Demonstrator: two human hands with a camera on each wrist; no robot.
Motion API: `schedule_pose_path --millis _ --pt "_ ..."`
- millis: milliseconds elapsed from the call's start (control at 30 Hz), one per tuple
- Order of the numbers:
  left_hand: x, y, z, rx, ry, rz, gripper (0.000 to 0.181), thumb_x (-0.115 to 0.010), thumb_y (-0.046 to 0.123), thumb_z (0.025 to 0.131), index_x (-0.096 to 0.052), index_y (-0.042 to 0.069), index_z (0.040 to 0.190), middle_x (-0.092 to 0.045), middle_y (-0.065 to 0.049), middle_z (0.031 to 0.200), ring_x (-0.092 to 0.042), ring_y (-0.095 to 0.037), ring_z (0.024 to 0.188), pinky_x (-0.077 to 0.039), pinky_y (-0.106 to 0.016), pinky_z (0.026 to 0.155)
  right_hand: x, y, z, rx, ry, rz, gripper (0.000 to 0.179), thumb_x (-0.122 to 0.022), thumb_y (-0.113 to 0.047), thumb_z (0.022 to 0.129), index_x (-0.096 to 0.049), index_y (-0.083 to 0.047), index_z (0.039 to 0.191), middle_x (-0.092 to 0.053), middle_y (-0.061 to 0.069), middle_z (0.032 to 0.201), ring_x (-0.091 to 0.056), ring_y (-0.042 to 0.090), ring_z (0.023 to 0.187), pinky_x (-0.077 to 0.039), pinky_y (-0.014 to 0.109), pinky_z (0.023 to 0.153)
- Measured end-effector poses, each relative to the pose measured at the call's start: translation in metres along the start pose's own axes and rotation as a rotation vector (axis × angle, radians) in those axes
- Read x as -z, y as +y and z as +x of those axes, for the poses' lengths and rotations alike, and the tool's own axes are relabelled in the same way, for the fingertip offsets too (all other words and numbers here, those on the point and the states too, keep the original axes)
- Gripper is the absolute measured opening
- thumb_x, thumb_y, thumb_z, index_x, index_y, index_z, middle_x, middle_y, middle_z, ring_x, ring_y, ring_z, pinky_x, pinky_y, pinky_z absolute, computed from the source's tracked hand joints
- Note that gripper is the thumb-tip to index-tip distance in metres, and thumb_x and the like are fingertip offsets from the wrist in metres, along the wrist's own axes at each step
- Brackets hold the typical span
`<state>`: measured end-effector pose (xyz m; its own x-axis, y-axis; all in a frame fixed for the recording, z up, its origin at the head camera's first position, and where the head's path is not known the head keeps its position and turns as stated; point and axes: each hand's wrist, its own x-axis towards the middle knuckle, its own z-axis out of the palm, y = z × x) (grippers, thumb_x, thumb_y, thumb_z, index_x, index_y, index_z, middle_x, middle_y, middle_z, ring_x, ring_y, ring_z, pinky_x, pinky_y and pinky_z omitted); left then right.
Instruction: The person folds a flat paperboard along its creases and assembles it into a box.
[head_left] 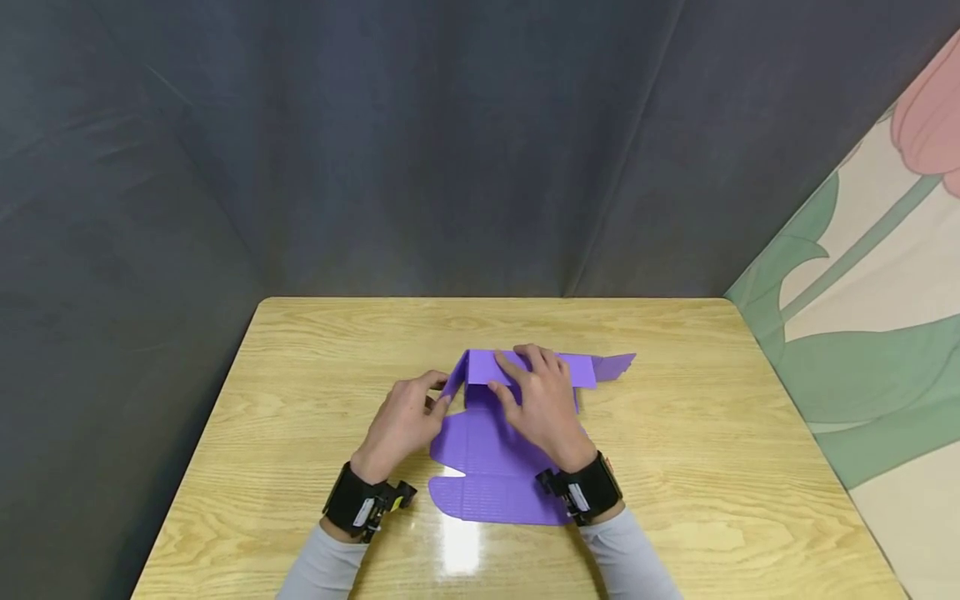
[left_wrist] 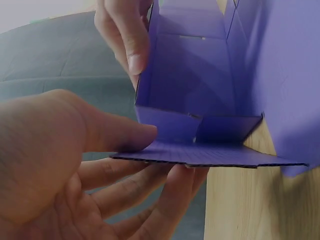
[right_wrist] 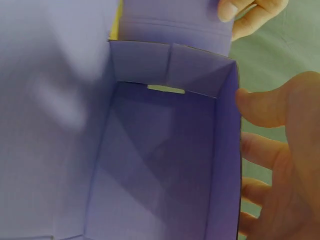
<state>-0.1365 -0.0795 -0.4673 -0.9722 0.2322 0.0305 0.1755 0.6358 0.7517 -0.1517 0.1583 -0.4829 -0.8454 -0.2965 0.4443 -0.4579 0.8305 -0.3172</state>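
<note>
A purple cardboard box (head_left: 495, 458), partly folded, lies on the wooden table with its wide lid panel spread toward me. My left hand (head_left: 405, 421) pinches the left side flap (left_wrist: 215, 155), thumb on its upper face and fingers beneath. Against the box's far wall (head_left: 480, 367) rests my right hand (head_left: 543, 404), its fingers spread over the outside and the thumb at the edge. In the right wrist view, the box floor (right_wrist: 160, 150) shows a narrow slot (right_wrist: 166, 89) beside two folded inner tabs (right_wrist: 200, 67). Another side flap (head_left: 613, 367) sticks out at the right.
The wooden table (head_left: 300, 367) extends around the box on all sides. A dark curtain (head_left: 450, 150) hangs behind it, and a floral cloth (head_left: 885, 350) is at the right. Each wrist carries a black strap with a small camera.
</note>
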Motion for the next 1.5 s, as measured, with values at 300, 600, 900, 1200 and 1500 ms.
schedule_pose_path --millis 300,600,900,1200,1500 --pt "-0.003 0.003 -0.001 -0.015 -0.014 0.009 0.031 -0.069 0.010 0.102 -0.071 0.007 0.133 -0.077 -0.015 0.123 -0.075 -0.016 0.086 -0.062 -0.027 0.068 0.008 0.002 0.001 0.018 0.006 -0.016 0.048 -0.078 -0.040 0.097 -0.076 -0.009 0.133 -0.070 0.019 0.136 -0.063 0.041 0.131 -0.048 0.059 0.110" --pt "-0.008 0.007 0.000 -0.047 -0.014 -0.027 0.033 -0.070 0.005 0.101 -0.070 0.003 0.133 -0.075 -0.019 0.127 -0.076 -0.017 0.084 -0.061 -0.024 0.064 0.008 0.003 0.003 0.022 0.038 -0.013 0.047 -0.081 -0.040 0.095 -0.079 -0.007 0.127 -0.072 0.020 0.134 -0.065 0.039 0.130 -0.051 0.061 0.106" --pt "-0.015 0.009 -0.001 -0.071 0.001 -0.033 0.031 -0.071 0.006 0.099 -0.071 0.002 0.130 -0.076 -0.019 0.123 -0.076 -0.013 0.081 -0.059 -0.020 0.063 0.008 0.003 0.001 0.030 0.042 -0.022 0.045 -0.082 -0.038 0.094 -0.080 -0.006 0.126 -0.072 0.020 0.134 -0.065 0.038 0.130 -0.052 0.060 0.106" --pt "-0.019 0.011 -0.001 -0.082 0.010 -0.017 0.032 -0.074 0.013 0.100 -0.070 0.001 0.130 -0.077 -0.017 0.122 -0.075 -0.014 0.083 -0.060 -0.023 0.063 0.007 0.003 0.002 0.040 0.045 -0.034 0.044 -0.080 -0.038 0.096 -0.079 -0.007 0.126 -0.072 0.020 0.135 -0.066 0.038 0.129 -0.052 0.061 0.105" --pt "-0.020 0.007 0.003 -0.103 0.002 -0.078 0.030 -0.057 0.011 0.107 -0.071 0.000 0.131 -0.077 -0.018 0.122 -0.077 -0.022 0.095 -0.064 -0.031 0.076 0.006 0.003 0.003 0.045 0.036 -0.049 0.043 -0.078 -0.038 0.097 -0.079 -0.008 0.128 -0.072 0.020 0.135 -0.065 0.038 0.130 -0.052 0.060 0.105"
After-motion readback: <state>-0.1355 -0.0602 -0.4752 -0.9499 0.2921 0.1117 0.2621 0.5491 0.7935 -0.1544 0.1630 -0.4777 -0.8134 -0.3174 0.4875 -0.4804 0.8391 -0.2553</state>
